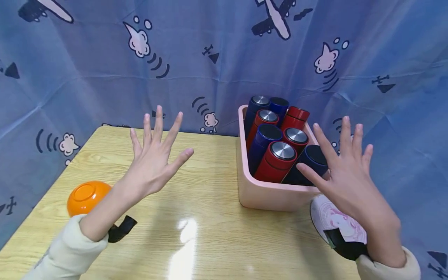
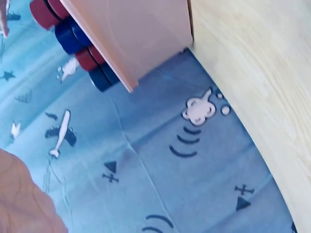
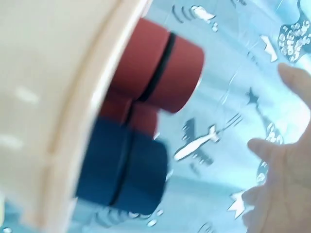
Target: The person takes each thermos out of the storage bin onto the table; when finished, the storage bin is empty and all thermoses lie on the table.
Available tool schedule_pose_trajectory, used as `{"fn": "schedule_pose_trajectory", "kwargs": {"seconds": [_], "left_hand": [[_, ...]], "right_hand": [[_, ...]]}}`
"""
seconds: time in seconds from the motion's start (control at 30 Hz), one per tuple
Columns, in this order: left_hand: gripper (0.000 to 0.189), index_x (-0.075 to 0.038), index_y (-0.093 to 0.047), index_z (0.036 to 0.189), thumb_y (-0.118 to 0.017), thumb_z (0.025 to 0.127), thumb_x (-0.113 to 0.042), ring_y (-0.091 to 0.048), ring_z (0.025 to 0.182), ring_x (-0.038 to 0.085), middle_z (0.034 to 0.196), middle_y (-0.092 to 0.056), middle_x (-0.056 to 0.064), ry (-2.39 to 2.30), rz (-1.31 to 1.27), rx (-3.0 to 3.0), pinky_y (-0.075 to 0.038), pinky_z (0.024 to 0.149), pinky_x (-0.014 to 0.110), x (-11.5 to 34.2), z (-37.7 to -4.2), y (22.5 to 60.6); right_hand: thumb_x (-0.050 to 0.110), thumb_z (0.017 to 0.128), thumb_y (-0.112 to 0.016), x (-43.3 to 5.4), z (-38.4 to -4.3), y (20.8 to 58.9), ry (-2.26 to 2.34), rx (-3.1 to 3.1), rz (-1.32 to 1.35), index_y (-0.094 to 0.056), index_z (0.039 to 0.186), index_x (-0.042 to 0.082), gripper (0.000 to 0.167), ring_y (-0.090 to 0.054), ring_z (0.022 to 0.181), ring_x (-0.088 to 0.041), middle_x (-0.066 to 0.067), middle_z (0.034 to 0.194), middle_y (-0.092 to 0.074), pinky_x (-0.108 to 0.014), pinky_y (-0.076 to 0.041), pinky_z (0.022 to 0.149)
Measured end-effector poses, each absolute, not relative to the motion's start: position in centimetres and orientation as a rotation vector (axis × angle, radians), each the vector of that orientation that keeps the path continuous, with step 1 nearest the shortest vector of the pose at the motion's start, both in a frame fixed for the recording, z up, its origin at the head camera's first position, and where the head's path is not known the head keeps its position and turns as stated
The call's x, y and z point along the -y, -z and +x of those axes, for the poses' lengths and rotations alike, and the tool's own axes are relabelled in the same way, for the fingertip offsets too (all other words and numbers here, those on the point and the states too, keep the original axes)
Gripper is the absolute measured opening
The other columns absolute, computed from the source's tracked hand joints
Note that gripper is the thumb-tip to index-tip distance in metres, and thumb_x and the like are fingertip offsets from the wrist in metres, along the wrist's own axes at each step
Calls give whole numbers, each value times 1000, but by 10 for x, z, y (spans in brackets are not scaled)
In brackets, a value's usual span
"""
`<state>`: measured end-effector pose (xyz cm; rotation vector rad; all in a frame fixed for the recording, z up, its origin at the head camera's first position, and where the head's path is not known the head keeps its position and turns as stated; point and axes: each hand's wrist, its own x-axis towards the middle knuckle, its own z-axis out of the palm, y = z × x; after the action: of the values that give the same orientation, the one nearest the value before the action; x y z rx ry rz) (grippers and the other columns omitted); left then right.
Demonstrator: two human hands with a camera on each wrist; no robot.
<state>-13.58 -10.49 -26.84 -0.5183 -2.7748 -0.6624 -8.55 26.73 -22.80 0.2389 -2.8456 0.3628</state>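
Note:
My left hand [image 1: 148,165] is raised over the left half of the table, fingers straight and spread wide, holding nothing. On the right, my right hand [image 1: 350,179] is likewise spread with nothing in it, overlapping the front right corner of a pink bin [image 1: 269,196] in the head view. Several thermos flasks stand packed in that bin, among them a red flask [image 1: 276,165] with a silver lid and a dark blue flask [image 1: 260,146]. In the right wrist view, a dark blue flask [image 3: 121,167] and a red flask [image 3: 160,65] project above the bin's rim.
An orange bowl [image 1: 85,198] lies upside down beside my left forearm. A white round item with a pink print [image 1: 336,219] is partly hidden beneath my right wrist. A blue patterned curtain [image 1: 196,50] hangs behind the wooden table [image 1: 210,237].

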Motion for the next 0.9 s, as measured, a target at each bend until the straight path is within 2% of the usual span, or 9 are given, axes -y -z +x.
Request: {"fn": "schedule_pose_trajectory", "kwargs": {"seconds": [0.1, 0.27, 0.4, 0.47, 0.53, 0.6, 0.63, 0.77, 0.9], "left_hand": [[73, -36, 8, 152, -29, 96, -64, 32, 137, 28, 152, 34, -1, 692, -566, 2793, 22, 103, 64, 101, -128, 274], [72, -37, 4, 152, -35, 97, -60, 28, 139, 28, 153, 31, -2, 741, -653, 2808, 22, 105, 62, 99, -115, 284], [72, -37, 1, 153, -39, 97, -57, 26, 140, 29, 155, 28, -3, 799, -726, 2813, 19, 106, 62, 99, -111, 291], [72, -37, -1, 153, -41, 97, -56, 24, 141, 28, 156, 25, -3, 857, -761, 2809, 17, 108, 61, 98, -110, 294], [70, -39, -3, 153, -42, 97, -54, 19, 143, 28, 157, 19, -3, 938, -796, 2793, 13, 109, 61, 97, -111, 298], [67, -38, -8, 153, -44, 98, -50, 10, 145, 27, 159, 10, -3, 1033, -839, 2751, 5, 112, 60, 96, -114, 302], [66, -37, -11, 153, -46, 98, -47, 3, 146, 26, 160, 3, -3, 1081, -861, 2723, -1, 114, 59, 96, -116, 303], [55, -27, -35, 149, -55, 97, -35, -28, 141, 22, 154, -29, 0, 1282, -951, 2577, -25, 112, 51, 91, -127, 311], [43, -20, -54, 137, -62, 95, -27, -44, 132, 17, 143, -48, 1, 1477, -972, 2494, -40, 105, 45, 85, -140, 316]], "right_hand": [[42, 94, -57, -285, -81, 239, -512, 2804, 307, -10, 155, 24, 79, 33, 138, -31, -6, 155, 28, -66, 24, 99], [22, 93, -61, -314, -74, 263, -747, 2739, 320, -19, 154, 28, 75, 30, 139, -17, 5, 157, 23, -77, 17, 91], [12, 93, -58, -334, -72, 283, -880, 2689, 332, -26, 153, 23, 69, 22, 141, -11, 8, 158, 15, -76, 17, 94], [8, 94, -57, -343, -72, 292, -949, 2678, 345, -30, 152, 20, 65, 15, 143, -9, 9, 159, 10, -60, 9, 111], [2, 94, -56, -350, -72, 300, -1025, 2660, 375, -33, 150, 15, 62, 8, 144, -8, 8, 160, 6, -34, -6, 118], [-4, 92, -56, -356, -73, 308, -1085, 2636, 403, -34, 149, 11, 63, 2, 145, -8, 5, 161, 3, -11, -18, 109], [-7, 91, -56, -358, -74, 311, -1108, 2621, 416, -35, 149, 10, 64, -3, 145, -7, 4, 161, 1, -3, -22, 102], [-16, 86, -57, -362, -76, 320, -1152, 2586, 471, -39, 144, 0, 63, -17, 143, -6, -2, 161, -7, -4, -33, 95], [-16, 83, -61, -362, -78, 327, -1111, 2600, 485, -53, 133, -4, 51, -26, 137, -3, -3, 158, -19, -2, -35, 91]]}}
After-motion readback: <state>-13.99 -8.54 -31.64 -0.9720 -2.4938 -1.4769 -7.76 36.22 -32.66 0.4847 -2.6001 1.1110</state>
